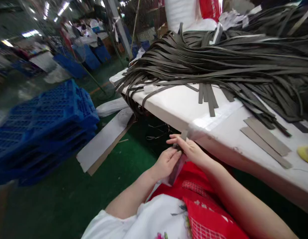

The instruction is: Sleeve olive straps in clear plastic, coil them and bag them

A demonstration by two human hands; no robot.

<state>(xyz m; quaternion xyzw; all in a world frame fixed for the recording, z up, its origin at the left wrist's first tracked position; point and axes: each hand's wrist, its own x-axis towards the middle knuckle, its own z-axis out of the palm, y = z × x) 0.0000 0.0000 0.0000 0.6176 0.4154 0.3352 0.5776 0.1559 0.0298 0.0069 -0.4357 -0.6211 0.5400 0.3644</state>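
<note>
Both hands meet over my lap, just off the table's near edge. My left hand [167, 161] is closed round a dark grey strip [174, 172], its lower end hanging over my red apron [180, 179]. Against the strip's upper part, my right hand [190, 148] is closed too, its thumb side pressed on it and some fingers stretched past. The strip's top end [184, 134] pokes out above the right hand. What lies between the fingers is partly hidden.
On the white table [173, 103] lies a big heap of long dark strips [206, 63]. Short cut strips [210, 99], two wider grey-brown pieces [267, 141] and a yellow round thing [305, 154] lie nearer. Blue pallets [44, 122] and a long white board [106, 139] are on the floor at left.
</note>
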